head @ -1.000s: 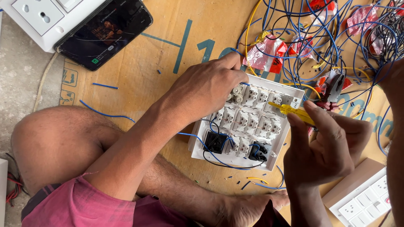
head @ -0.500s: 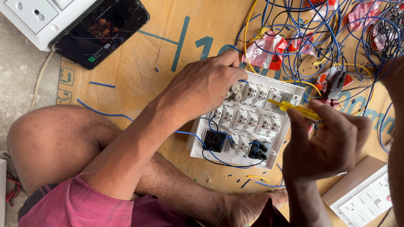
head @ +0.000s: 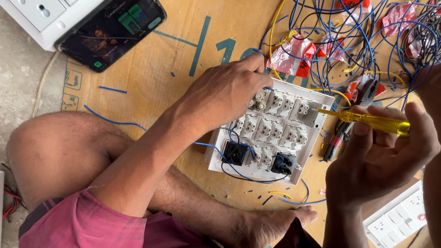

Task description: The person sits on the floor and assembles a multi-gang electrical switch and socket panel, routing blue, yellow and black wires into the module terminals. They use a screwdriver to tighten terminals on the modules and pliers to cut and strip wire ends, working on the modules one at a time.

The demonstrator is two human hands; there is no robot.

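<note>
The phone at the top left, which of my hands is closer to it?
Left. The left hand rests on the switch plate, right of the phone; the right hand is far right.

A flattened brown cardboard sheet (head: 151, 78) with blue print covers the ground. Left of the cardboard sheet, bare grey concrete floor (head: 20, 78) shows, rough and dusty. Even, soft daylight falls over both, without hard shadows. No wall or window shows.

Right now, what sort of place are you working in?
Probably an improvised floor workspace for electrical wiring, not a bench: a sheet of cardboard on bare concrete, a switch plate lying back up, and loose blue wires.
</note>
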